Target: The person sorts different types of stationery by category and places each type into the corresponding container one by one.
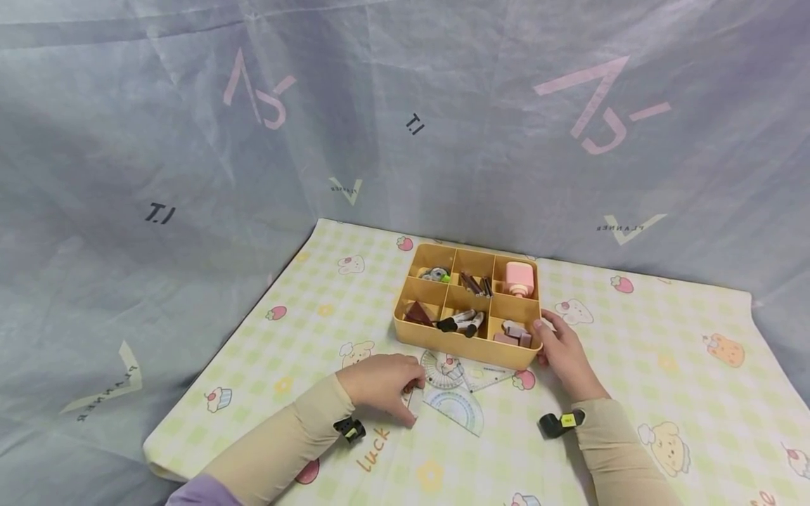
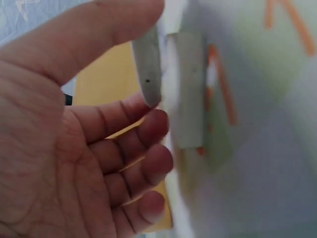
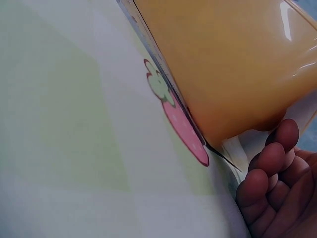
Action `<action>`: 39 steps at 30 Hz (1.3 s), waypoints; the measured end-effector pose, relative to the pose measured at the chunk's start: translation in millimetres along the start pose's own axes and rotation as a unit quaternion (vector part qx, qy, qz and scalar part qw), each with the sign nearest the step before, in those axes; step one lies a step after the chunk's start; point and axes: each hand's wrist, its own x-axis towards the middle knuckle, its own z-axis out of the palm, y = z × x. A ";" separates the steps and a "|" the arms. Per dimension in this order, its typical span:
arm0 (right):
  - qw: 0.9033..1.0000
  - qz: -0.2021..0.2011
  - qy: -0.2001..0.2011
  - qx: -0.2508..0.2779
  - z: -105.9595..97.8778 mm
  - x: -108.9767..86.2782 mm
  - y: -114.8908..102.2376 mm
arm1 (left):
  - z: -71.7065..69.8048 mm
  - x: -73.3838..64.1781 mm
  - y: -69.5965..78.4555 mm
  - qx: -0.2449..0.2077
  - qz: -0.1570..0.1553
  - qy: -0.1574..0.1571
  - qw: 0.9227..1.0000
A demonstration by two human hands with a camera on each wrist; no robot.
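Note:
In the head view my left hand (image 1: 382, 383) is in front of the yellow divided box (image 1: 455, 343), thumb and fingers bent around a clear flat plastic piece (image 1: 414, 399). The left wrist view has the thumb and index finger pinching this clear piece (image 2: 147, 74), which has a rounded end and a dark dot. A pale strip (image 2: 190, 89) shows beside it. My right hand (image 1: 566, 355) grips the box at its front right corner, with curled fingertips (image 3: 255, 186) against its lower edge. A clear protractor (image 1: 457, 410), a round clear template (image 1: 441, 369) and a set square (image 1: 486, 374) lie before the box.
Six compartments hold a pink bottle-shaped item (image 1: 519, 276), thin dark sticks (image 1: 474, 283), grey-white items (image 1: 435, 274), a dark brown wedge (image 1: 418, 313), black-and-white pens (image 1: 462, 322) and small pinkish blocks (image 1: 514, 336). A grey curtain (image 1: 405, 126) hangs behind the checked tablecloth (image 1: 633, 365).

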 end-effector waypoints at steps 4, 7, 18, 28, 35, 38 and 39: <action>1.000 -0.001 -0.002 0.002 -0.1 -0.4 -0.3 | -10.1 4.0 2.2 -0.003 0.014 0.020 1.000; 1.000 0.003 -0.002 0.002 -0.1 -1.3 -1.6 | -20.5 8.5 5.2 0.000 0.019 0.035 0.999; 1.000 0.006 0.001 0.004 -1.1 -0.6 -0.8 | -58.5 38.3 35.9 -0.010 0.049 0.065 0.997; 1.000 0.007 -0.001 0.015 0.5 -1.5 -3.6 | -84.8 58.4 62.1 -0.006 0.037 0.071 0.997; 1.000 0.000 0.001 0.013 0.1 -1.1 -3.1 | -82.4 89.6 58.3 -0.006 0.026 0.114 0.993; 1.000 0.004 0.000 0.012 0.7 -1.4 -2.3 | -79.6 99.8 60.5 -0.008 0.019 0.115 0.993; 1.000 0.005 -0.001 0.012 0.9 -1.5 -2.1 | -78.7 102.8 61.6 -0.008 0.016 0.114 0.993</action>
